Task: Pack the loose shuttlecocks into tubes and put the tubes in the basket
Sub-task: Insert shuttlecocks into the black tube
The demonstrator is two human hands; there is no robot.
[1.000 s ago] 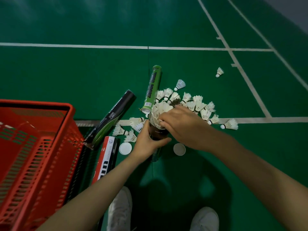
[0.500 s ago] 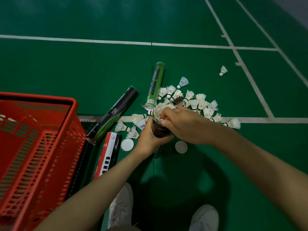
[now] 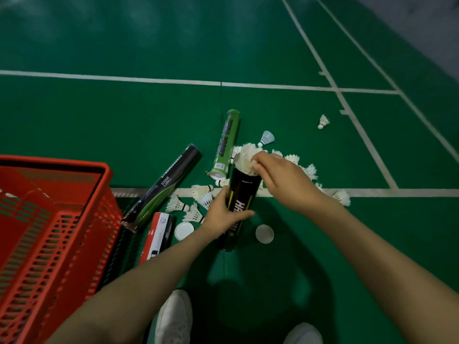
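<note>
- Standing at the bottom edge are two white shoes (image 3: 173,319), toes on a smooth green court floor (image 3: 124,125).
- Two bare forearms reach forward from the lower corners.
- On the left sits a red plastic basket (image 3: 62,232), its walls a lattice of small slots.
- Just beside the basket lies a red and white tube (image 3: 159,237), a glossy cylinder.
- Two round white caps lie flat on the floor, one (image 3: 183,230) left of the hands and one (image 3: 264,233) to the right.
- The left hand (image 3: 221,212) is wrapped around the middle of a black tube (image 3: 242,192), fingers and thumb clamped on it. The tube stands nearly upright between the hands, its base on the floor, shiny, with white lettering down its side.
- The right hand (image 3: 280,180) is at the open mouth of the tube, fingertips pinched together on the top shuttlecock (image 3: 244,160), whose frayed white feathers flare out above the rim.
- Loose shuttlecocks (image 3: 198,202) lie scattered around the tube, white feather cones with rounded cork tips, some across a white line.
- A black and green tube (image 3: 164,184) lies slanted, its near end against the basket.
- A green tube (image 3: 227,142) lies beyond it.
- One lone shuttlecock (image 3: 323,121) lies well apart, farther right.
</note>
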